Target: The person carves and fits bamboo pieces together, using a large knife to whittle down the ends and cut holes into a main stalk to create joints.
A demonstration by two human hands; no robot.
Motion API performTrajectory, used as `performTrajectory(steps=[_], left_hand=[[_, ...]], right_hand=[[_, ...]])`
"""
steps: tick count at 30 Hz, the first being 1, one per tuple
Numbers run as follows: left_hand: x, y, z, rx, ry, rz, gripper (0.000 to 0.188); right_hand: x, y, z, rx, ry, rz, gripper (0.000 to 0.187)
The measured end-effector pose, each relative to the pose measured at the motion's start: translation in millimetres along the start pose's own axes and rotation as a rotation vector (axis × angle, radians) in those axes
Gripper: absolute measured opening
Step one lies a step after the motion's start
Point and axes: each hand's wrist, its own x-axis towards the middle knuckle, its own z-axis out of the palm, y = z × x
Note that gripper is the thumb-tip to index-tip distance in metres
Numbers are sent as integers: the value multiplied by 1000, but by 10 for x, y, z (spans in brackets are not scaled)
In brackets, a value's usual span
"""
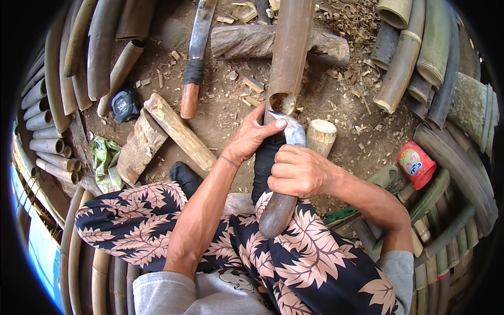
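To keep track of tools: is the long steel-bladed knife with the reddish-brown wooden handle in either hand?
No, that knife lies on the brown dirt, apart from both the left hand and the right hand.

Head view: wide fisheye, left unit of a side-by-side pair worn on the head. The lens faces steeply downward from above the wearer's grey shirt [205, 299], seen at 6 to 7 o'clock; 12 o'clock points away from the body. Range is close: the left hand [249, 134] and right hand [298, 170] lie near the dial centre. Edge distortion bends the bamboo poles [55, 84] at 10 o'clock.
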Motion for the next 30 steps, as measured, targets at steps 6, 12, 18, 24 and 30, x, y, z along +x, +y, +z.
performTrajectory(steps=[6,12,18,24,30], left_hand=[[61,-67,28,118,130,42,56],[53,-73,49,301,168,84,52],[-90,29,61,43,84,123,75],[-6,142,225,332,263,21,81],[57,175,282,469,357,-5,83]], right_hand=[[-79,172,131,-144,11,-35,15],[-140,245,260,-292,27,-80,20],[204,30,-143,160,554,189,15],[278,35,-421,540,965,488,15],[313,159,-483,676,1068,574,14]])
